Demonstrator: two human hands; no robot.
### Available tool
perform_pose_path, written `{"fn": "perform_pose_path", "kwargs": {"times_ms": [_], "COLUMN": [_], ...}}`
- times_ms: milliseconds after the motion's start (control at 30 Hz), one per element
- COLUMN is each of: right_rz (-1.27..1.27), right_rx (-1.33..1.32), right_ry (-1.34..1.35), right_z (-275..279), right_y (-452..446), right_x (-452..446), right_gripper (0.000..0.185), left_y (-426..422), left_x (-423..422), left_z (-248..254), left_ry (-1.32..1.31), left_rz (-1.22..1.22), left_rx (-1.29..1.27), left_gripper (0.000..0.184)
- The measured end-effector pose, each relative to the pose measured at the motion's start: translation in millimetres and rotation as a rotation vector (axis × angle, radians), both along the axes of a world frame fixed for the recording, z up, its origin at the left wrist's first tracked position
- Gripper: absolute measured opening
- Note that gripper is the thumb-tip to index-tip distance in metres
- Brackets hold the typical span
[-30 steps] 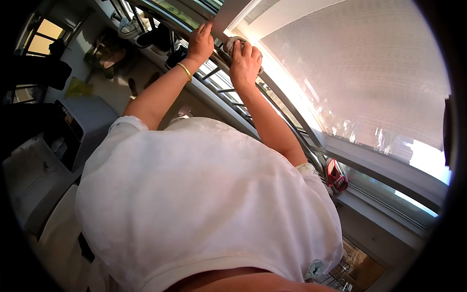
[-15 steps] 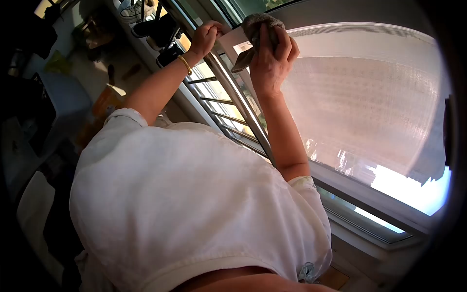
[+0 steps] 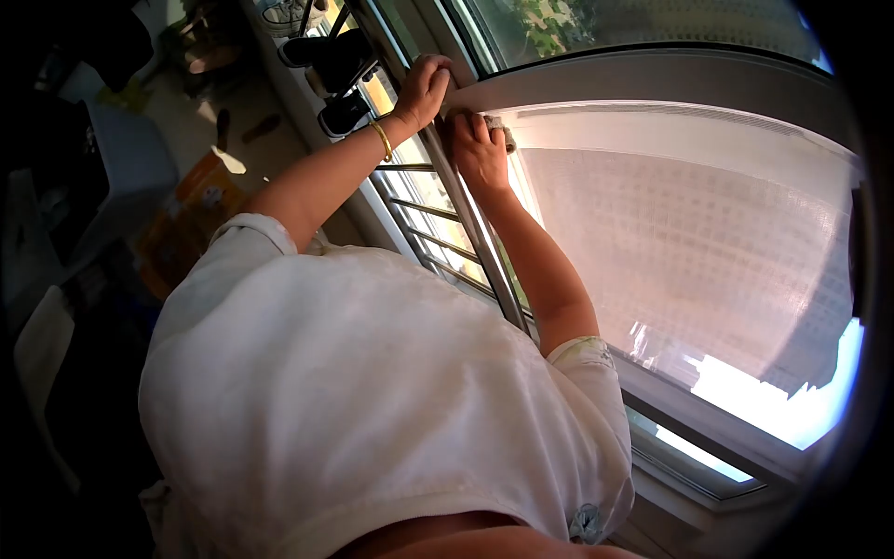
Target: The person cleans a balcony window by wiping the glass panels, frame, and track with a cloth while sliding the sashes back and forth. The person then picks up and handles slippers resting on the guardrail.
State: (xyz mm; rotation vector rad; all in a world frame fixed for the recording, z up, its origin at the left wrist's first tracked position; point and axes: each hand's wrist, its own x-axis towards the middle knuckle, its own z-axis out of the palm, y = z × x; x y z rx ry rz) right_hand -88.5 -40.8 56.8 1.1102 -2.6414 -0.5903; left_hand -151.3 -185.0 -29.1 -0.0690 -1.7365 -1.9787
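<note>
My left hand (image 3: 424, 91), with a gold bangle (image 3: 381, 142) on its wrist, is closed at the edge of the window frame (image 3: 596, 82), just above the metal railing (image 3: 475, 224). Just right of it, my right hand (image 3: 481, 154) presses a grey-brown cloth (image 3: 503, 133) into the upper left corner of the framed pane (image 3: 689, 224). Most of the cloth is hidden beneath its fingers. What my left fingers close on is hard to make out; they seem to grip the frame's edge.
Shoes (image 3: 345, 114) stand on a rack beyond the railing at the upper left. A grey bin (image 3: 135, 154) and an orange bag (image 3: 200, 200) are in shadow at the left. Another pane with green leaves (image 3: 549, 26) behind it lies above the frame.
My right hand has come down and left with the cloth, from the frame's upper part to the pane's corner. My left hand stays at the frame, while the view has shifted.
</note>
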Motion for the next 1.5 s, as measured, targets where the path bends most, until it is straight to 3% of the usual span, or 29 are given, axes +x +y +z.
{"fn": "perform_pose_path", "kwargs": {"times_ms": [100, 133, 167, 233, 333, 367, 433, 467, 500, 533, 600, 633, 667, 733, 767, 800, 933, 1033, 1100, 1133, 1167, 1267, 1367, 1433, 1500], "right_rz": [-0.125, -0.191, -0.381, -0.263, -0.202, -0.169, -0.120, -0.184, -0.188, -0.193, -0.164, -0.187, -0.230, -0.281, -0.304, -0.311, -0.352, -0.313, -0.255, -0.217, -0.210, -0.219, -0.234, -0.247, -0.262], "right_rx": [0.125, 0.189, -0.100, -0.356, -0.708, -0.811, -0.985, -0.995, -0.955, -0.918, -0.754, -0.759, -0.663, -0.492, -0.465, -0.460, -0.451, -0.444, -0.418, -0.421, -0.394, -0.347, -0.342, -0.355, -0.346], "right_ry": [-0.133, -0.175, -0.199, -0.227, -0.290, -0.291, -0.420, -0.511, -0.472, -0.431, -0.274, -0.278, -0.295, -0.320, -0.358, -0.365, -0.410, -0.341, -0.280, -0.254, -0.234, -0.213, -0.234, -0.240, -0.247], "right_z": [33, 41, 50, 57, 61, 53, 30, 17, 14, 21, 31, 18, 4, -23, -38, -52, -53, -56, -52, -53, -52, -51, -53, -52, -51], "right_y": [6, 5, -8, -17, -44, -54, -68, -70, -67, -65, -51, -34, -18, 9, 23, 35, 34, 33, 33, 33, 34, 32, 32, 31, 31], "right_x": [29, 33, 37, 28, 11, 3, -7, -6, -2, 9, 25, 34, 43, 60, 64, 68, 69, 64, 69, 69, 70, 70, 69, 70, 67], "right_gripper": [0.022, 0.020, 0.020, 0.027, 0.044, 0.045, 0.047, 0.057, 0.060, 0.063, 0.067, 0.065, 0.062, 0.062, 0.066, 0.070, 0.073, 0.071, 0.068, 0.064, 0.062, 0.059, 0.060, 0.060, 0.061], "left_y": [-13, -14, -17, -20, -14, -23, -29, -37, -47, -50, -61, -72, -86, -114, -129, -143, -147, -119, -99, -89, -80, -56, -80, -110, -140], "left_x": [22, 32, 42, 56, 74, 84, 74, 71, 69, 60, 41, 24, 3, -45, -68, -94, -134, -112, -80, -64, -52, -30, -56, -96, -131], "left_z": [11, 11, 9, 7, 26, 67, 46, 47, 48, 39, 43, 48, 51, 40, 35, 25, 13, 25, 29, 32, 31, 28, 23, 27, 25], "left_ry": [0.161, 0.142, 0.122, 0.098, -0.347, -0.598, -0.574, -0.562, -0.575, -0.384, -0.454, -0.477, -0.484, -0.304, -0.162, -0.046, -0.172, -0.273, -0.059, -0.055, 0.096, 0.110, 0.150, -0.128, 0.009], "left_rz": [0.131, 0.130, 0.124, 0.102, -0.362, -0.420, -0.644, -0.761, -0.712, -0.693, -0.289, -0.139, 0.020, 0.260, 0.468, 0.548, 0.455, 0.352, 0.299, 0.209, 0.167, 0.113, 0.273, 0.379, 0.470], "left_rx": [-0.447, -0.469, -0.495, -0.464, 0.456, 0.848, 1.074, 1.176, 1.018, 0.922, 0.584, 0.637, 0.479, 0.071, -0.320, -0.466, -1.008, -1.107, -1.070, -1.071, -1.099, -1.203, -1.210, -1.270, -1.323], "left_gripper": [0.016, 0.016, 0.016, 0.015, 0.023, 0.033, 0.036, 0.038, 0.035, 0.035, 0.032, 0.033, 0.035, 0.035, 0.032, 0.031, 0.028, 0.018, 0.003, 0.016, 0.017, 0.011, 0.013, 0.010, 0.012]}}
